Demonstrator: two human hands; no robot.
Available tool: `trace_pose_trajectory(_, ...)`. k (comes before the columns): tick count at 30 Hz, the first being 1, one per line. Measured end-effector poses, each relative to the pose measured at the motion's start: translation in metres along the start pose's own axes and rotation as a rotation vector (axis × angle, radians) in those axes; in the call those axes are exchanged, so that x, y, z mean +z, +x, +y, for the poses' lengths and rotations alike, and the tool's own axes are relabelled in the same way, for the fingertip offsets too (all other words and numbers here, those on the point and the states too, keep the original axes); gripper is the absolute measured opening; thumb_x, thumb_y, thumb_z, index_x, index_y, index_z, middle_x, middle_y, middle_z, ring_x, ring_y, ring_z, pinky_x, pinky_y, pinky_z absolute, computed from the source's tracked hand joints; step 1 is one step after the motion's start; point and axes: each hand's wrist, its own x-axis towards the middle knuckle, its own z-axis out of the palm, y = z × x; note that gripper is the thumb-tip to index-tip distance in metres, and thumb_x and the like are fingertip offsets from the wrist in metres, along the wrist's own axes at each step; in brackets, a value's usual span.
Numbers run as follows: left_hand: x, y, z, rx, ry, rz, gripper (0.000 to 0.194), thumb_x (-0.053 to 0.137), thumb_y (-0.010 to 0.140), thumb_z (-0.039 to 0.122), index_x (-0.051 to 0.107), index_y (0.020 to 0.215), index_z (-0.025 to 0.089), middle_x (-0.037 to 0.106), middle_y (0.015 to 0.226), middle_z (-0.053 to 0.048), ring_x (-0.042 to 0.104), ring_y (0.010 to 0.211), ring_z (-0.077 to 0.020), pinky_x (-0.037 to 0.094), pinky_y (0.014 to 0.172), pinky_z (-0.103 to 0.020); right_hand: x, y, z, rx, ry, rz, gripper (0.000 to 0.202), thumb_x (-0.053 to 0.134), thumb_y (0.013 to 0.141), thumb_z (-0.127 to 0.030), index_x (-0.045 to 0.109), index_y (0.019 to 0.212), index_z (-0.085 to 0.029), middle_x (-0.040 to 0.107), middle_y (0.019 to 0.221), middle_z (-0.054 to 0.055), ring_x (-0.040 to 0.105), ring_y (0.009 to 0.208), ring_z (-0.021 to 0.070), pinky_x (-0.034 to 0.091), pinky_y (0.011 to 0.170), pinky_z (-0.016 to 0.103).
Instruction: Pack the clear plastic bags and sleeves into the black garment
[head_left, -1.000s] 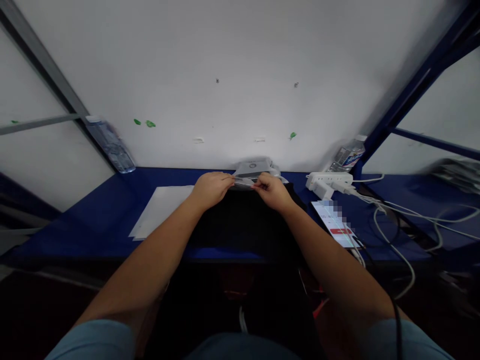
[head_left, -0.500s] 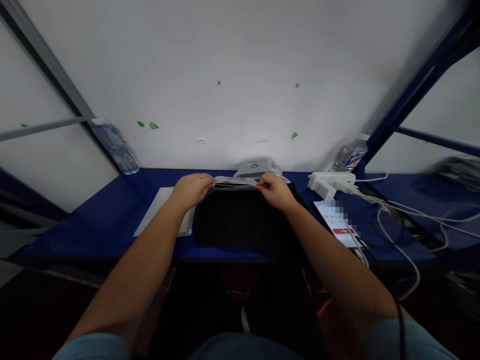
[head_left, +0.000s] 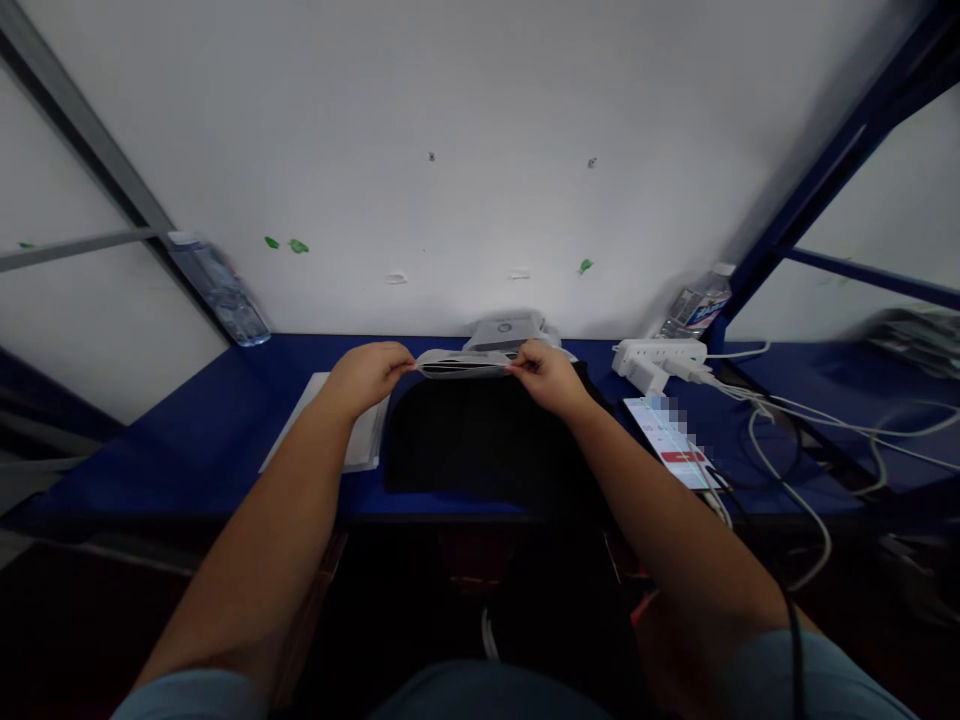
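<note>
A translucent plastic bag is stretched between my two hands above a black cloth-like item on the blue desk. My left hand pinches the bag's left end, and my right hand pinches its right end. The bag's mouth shows as a narrow oval, dark inside. Right behind it lies another pale plastic package against the wall. White sheets lie under and beside my left forearm.
At the back left a clear bottle leans; another bottle stands back right. A white power strip with plugs, a phone with a lit screen, and loose white cables occupy the right side.
My left hand has moved slightly left, away from my right hand. The bag's mouth between them looks a little wider. The whole view has shifted slightly.
</note>
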Motion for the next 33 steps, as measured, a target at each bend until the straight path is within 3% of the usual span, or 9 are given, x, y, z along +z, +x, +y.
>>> trace_pose_trajectory(9,-0.003,-0.001,-0.004,-0.034,0.028,0.002,0.027,0.047,0.099,0.035,0.072,0.096,0.024,0.076,0.101,-0.003,0.069,0.092,-0.0193,0.049,0.077,-0.028,-0.002,0.000,0.002,0.041,-0.023,0.024,0.023,0.067,0.083,-0.021,0.051,0.067,-0.022,0.057,0.073,0.000,0.050,0.068,0.0160,0.038,0.065,0.030)
trace_pose_trajectory(14,-0.005,-0.002,0.000,-0.062,-0.094,-0.028,0.027,0.053,0.093,0.038,0.072,0.101,0.022,0.075,0.104,-0.006,0.068,0.096,-0.0224,0.051,0.082,-0.032,-0.001,0.000,0.004,0.086,0.028,0.021,0.020,0.067,0.082,-0.025,0.052,0.069,-0.022,0.057,0.071,-0.001,0.050,0.068,0.0159,0.039,0.065,0.029)
trace_pose_trajectory(19,0.005,0.003,0.013,-0.020,-0.231,0.043,0.037,0.055,0.095,0.045,0.069,0.120,0.021,0.072,0.118,-0.008,0.067,0.107,-0.0244,0.053,0.092,-0.037,-0.003,0.001,0.001,0.067,0.052,-0.085,0.021,0.068,0.082,-0.023,0.052,0.068,-0.021,0.059,0.073,-0.001,0.053,0.070,0.0157,0.041,0.067,0.029)
trace_pose_trajectory(26,0.023,0.012,0.021,0.095,-0.176,0.011,0.029,0.054,0.098,0.030,0.071,0.121,0.025,0.071,0.122,-0.006,0.066,0.113,-0.0217,0.051,0.098,-0.037,-0.005,-0.002,0.001,0.065,0.096,-0.249,0.009,0.072,0.081,-0.023,0.064,0.078,-0.019,0.062,0.078,0.000,0.058,0.070,0.0154,0.044,0.065,0.028)
trace_pose_trajectory(30,0.025,0.013,0.022,0.089,-0.129,0.056,0.027,0.050,0.100,0.028,0.074,0.110,0.025,0.074,0.115,-0.005,0.068,0.106,-0.0204,0.053,0.092,-0.035,-0.008,-0.006,-0.011,-0.053,0.034,-0.250,0.016,0.075,0.080,-0.027,0.068,0.092,-0.019,0.061,0.081,0.000,0.055,0.070,0.0146,0.043,0.063,0.027)
trace_pose_trajectory(33,0.023,0.013,0.029,0.042,-0.068,0.104,0.027,0.049,0.100,0.027,0.074,0.108,0.023,0.075,0.112,-0.005,0.069,0.102,-0.0211,0.054,0.086,-0.035,-0.005,-0.012,-0.033,-0.247,-0.096,-0.185,0.004,0.065,0.088,-0.022,0.067,0.087,-0.019,0.061,0.077,0.001,0.056,0.072,0.0156,0.045,0.068,0.028)
